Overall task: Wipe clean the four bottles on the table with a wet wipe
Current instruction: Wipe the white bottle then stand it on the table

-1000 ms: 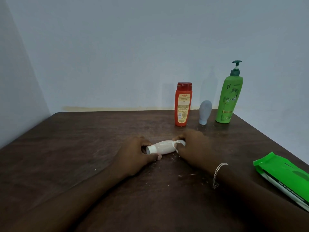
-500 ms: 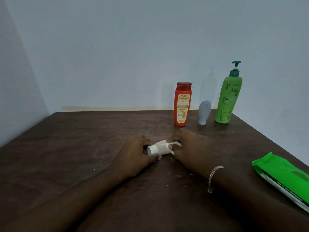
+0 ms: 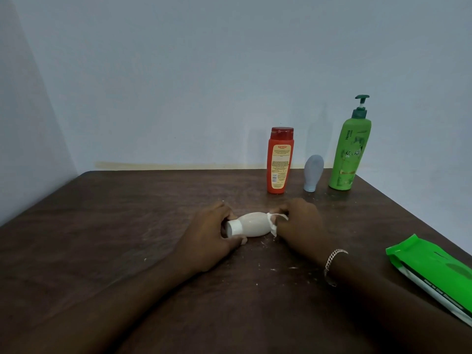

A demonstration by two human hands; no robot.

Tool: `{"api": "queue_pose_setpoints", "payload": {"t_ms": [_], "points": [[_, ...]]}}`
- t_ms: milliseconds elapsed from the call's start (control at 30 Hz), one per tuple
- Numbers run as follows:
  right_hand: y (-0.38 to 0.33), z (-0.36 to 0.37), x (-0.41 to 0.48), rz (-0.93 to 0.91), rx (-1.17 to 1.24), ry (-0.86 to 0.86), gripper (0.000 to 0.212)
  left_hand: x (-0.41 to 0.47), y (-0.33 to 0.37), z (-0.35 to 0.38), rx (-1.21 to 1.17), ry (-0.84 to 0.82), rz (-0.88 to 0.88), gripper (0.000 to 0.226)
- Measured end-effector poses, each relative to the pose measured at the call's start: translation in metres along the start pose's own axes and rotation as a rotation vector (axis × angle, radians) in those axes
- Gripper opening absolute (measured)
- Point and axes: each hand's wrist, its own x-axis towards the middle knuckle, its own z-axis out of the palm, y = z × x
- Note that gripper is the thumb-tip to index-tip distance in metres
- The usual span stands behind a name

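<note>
A small white bottle (image 3: 252, 224) lies on its side in the middle of the brown table (image 3: 127, 226), cap pointing left. My left hand (image 3: 212, 238) grips its cap end. My right hand (image 3: 298, 226) presses a white wet wipe (image 3: 274, 223) against the bottle's base end. At the back right stand an orange bottle (image 3: 279, 160), a small grey-blue bottle (image 3: 313, 172) resting on its cap, and a tall green pump bottle (image 3: 350, 152).
A green pack of wet wipes (image 3: 434, 272) lies at the table's right edge. White crumbs are scattered on the table in front of my hands. Pale blue walls close off the back and left sides.
My right hand with the wipe slid left along the white bottle, then back right to its base end. More of the bottle's body shows now. The left hand kept its hold.
</note>
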Motion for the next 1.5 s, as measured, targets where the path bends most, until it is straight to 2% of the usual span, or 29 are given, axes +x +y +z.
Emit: {"api": "queue_pose_setpoints", "payload": {"t_ms": [233, 300, 433, 533, 833, 967, 1100, 1200, 1367, 1433, 1500], "points": [[-0.040, 0.025, -0.026, -0.282, 0.035, 0.035, 0.023, -0.001, -0.003, 0.001, -0.017, 0.007, 0.043, 0.027], [-0.036, 0.023, -0.022, -0.249, 0.032, 0.044, 0.025, -0.002, -0.004, 0.001, -0.010, 0.009, 0.048, 0.029], [-0.008, 0.009, -0.005, -0.064, 0.000, 0.072, 0.026, -0.002, -0.002, 0.001, -0.017, 0.008, 0.059, 0.032], [0.002, 0.006, 0.000, 0.010, 0.061, 0.078, 0.025, -0.003, -0.001, 0.001, -0.020, 0.016, 0.074, 0.033], [-0.029, 0.014, -0.022, -0.232, 0.128, 0.090, 0.010, -0.001, -0.001, 0.001, -0.052, 0.040, 0.114, 0.035], [-0.015, 0.009, -0.010, -0.106, 0.099, 0.104, 0.009, 0.000, -0.001, 0.002, -0.054, 0.041, 0.123, 0.032], [-0.006, 0.004, -0.005, 0.026, 0.269, 0.159, 0.009, -0.002, 0.000, 0.004, -0.060, 0.040, 0.148, 0.032], [-0.014, 0.006, -0.011, -0.032, 0.172, 0.177, 0.012, -0.002, 0.002, 0.004, -0.060, 0.051, 0.167, 0.032], [-0.041, 0.015, -0.027, -0.278, 0.057, 0.083, 0.018, -0.003, 0.001, 0.003, -0.081, 0.060, 0.187, 0.033], [-0.037, 0.015, -0.023, -0.263, 0.065, 0.093, 0.018, -0.004, 0.002, 0.003, -0.081, 0.056, 0.178, 0.031], [-0.025, 0.013, -0.015, -0.165, 0.075, 0.122, 0.018, -0.004, 0.003, 0.005, -0.066, 0.064, 0.169, 0.030]]}}
